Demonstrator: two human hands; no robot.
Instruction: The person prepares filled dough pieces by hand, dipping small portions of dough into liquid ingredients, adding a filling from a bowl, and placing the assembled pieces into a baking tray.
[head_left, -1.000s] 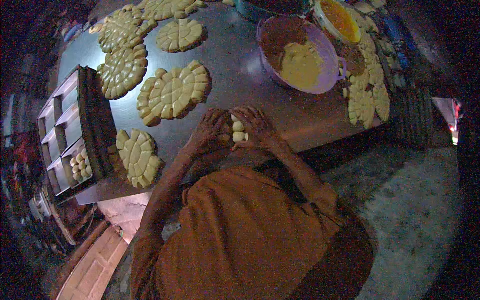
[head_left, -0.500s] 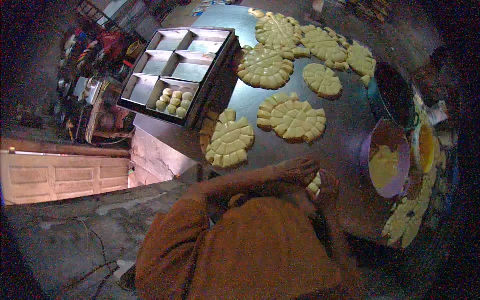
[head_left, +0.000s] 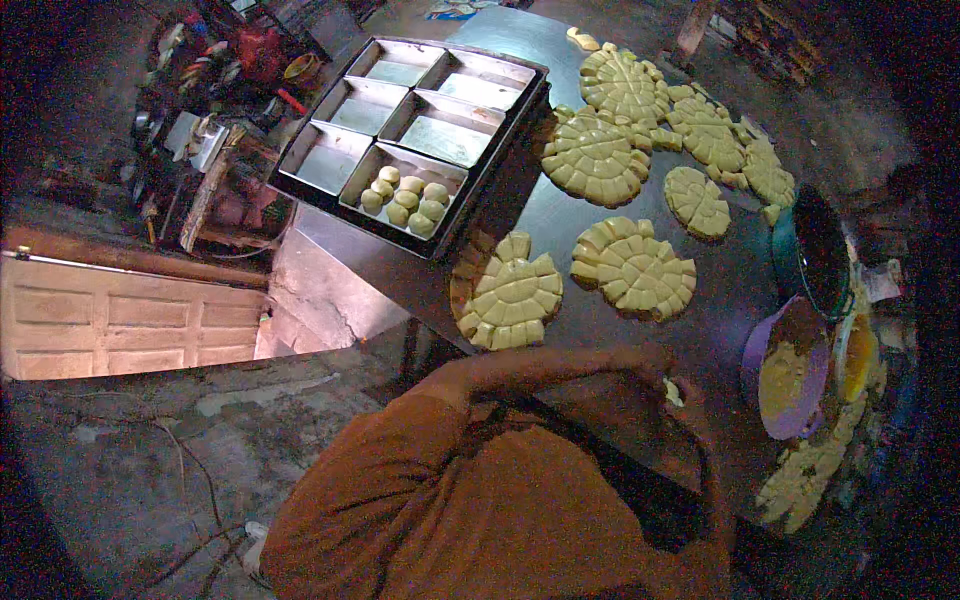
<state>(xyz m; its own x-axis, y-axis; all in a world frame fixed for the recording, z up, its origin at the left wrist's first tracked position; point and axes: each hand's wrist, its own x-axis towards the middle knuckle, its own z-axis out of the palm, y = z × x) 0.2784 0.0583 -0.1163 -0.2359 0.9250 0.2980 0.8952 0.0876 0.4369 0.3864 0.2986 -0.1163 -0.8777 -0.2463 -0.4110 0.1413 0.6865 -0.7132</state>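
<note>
Near the steel table's front edge, my left hand point(head_left: 648, 362) curls over small pale dough pieces point(head_left: 672, 393). My right hand point(head_left: 688, 425) is beside them, dim and blurred, its fingers hard to make out. Beyond my hands lie flat dough rounds scored into segments, one point(head_left: 632, 268) straight ahead and another point(head_left: 505, 300) to the left. A purple basin of pale batter point(head_left: 785, 365) stands to the right.
A black-framed rack of metal pans point(head_left: 355, 110), one holding several dough balls, sits at the table's left. A teal container point(head_left: 785, 250) and yellow container point(head_left: 858, 355) stand right. Clutter point(head_left: 200, 140), a wooden door point(head_left: 130, 315) and concrete surface point(head_left: 150, 480) lie left.
The view has swung leftward, bringing the door and pan rack more into sight. My hands stay together around the dough, of which less now shows between them.
</note>
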